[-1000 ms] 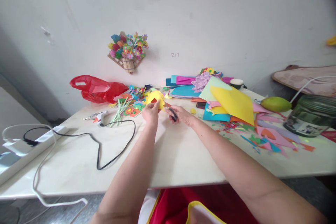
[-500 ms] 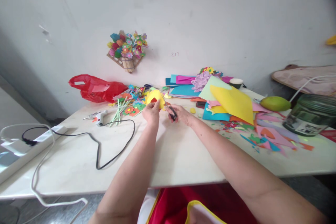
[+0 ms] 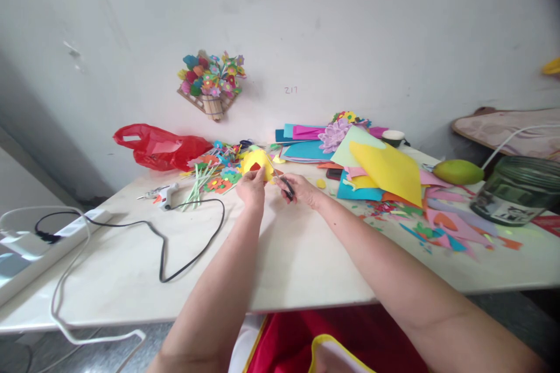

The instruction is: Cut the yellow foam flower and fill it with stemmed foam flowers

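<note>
My left hand (image 3: 252, 187) pinches a yellow foam flower (image 3: 257, 158) with a red centre, raised a little above the table. My right hand (image 3: 300, 190) is closed around the dark handles of a pair of scissors (image 3: 287, 187). The blades point up and left to the flower's right edge; whether they touch it is hard to tell. Behind and left of my left hand lie several small foam flowers (image 3: 215, 185) and pale green stems (image 3: 199, 183). A small yellow foam scrap (image 3: 321, 184) lies right of the scissors.
On the left are a glue gun (image 3: 167, 195), its black cord (image 3: 163, 245), a power strip (image 3: 81, 222) and a red plastic bag (image 3: 164, 148). Coloured foam sheets (image 3: 387, 169), scraps (image 3: 455, 227), a green mango (image 3: 458, 172) and a glass jar (image 3: 516, 192) stand right. A flower decoration (image 3: 213, 84) hangs on the wall.
Both hands keep nearly the same place and grip. The yellow flower has turned very slightly at the scissors; little else differs.
</note>
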Motion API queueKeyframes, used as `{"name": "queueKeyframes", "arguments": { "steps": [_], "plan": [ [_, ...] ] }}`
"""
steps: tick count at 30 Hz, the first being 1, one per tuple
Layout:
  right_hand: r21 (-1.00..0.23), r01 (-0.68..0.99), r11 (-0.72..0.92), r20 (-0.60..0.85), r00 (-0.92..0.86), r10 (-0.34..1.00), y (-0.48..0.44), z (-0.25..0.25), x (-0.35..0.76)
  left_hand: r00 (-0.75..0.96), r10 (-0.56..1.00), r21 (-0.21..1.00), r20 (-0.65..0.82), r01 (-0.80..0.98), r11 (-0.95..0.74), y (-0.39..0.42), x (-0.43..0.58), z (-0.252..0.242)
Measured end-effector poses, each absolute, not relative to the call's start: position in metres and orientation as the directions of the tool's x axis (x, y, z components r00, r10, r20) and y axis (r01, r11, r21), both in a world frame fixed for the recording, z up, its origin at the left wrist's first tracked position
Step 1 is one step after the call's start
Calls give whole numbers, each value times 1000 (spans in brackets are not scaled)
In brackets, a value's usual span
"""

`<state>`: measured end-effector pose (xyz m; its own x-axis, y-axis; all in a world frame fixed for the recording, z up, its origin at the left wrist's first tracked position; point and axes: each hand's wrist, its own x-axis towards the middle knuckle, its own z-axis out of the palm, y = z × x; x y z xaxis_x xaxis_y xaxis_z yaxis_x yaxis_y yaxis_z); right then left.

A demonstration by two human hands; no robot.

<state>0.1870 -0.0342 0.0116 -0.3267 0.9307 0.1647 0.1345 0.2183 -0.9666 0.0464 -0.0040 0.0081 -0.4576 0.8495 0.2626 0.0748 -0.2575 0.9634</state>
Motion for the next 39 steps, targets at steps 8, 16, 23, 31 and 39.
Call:
{"name": "queueKeyframes", "arguments": {
  "steps": [8, 16, 23, 31, 39],
  "plan": [
    [-955, 156, 251, 188, -335, 923, -32, 9, 188, -469, 848, 967, 247, 69, -244, -5, 46, 10],
    [-953, 165, 255, 192, -325, 926, -34, 13, 189, -450, 855, 965, 259, 77, -252, -2, 43, 9],
    [-957, 140, 255, 188, -373, 909, -37, 15, 192, -429, 858, 959, 283, 148, -243, 1, 37, 9],
    [-964, 119, 238, 177, -378, 909, -35, 14, 193, -415, 841, 932, 347, 251, -261, -1, 37, 8],
    [-964, 113, 242, 185, -371, 910, -35, 14, 192, -409, 840, 914, 358, 336, -226, -2, 38, 9]
  ]
}}
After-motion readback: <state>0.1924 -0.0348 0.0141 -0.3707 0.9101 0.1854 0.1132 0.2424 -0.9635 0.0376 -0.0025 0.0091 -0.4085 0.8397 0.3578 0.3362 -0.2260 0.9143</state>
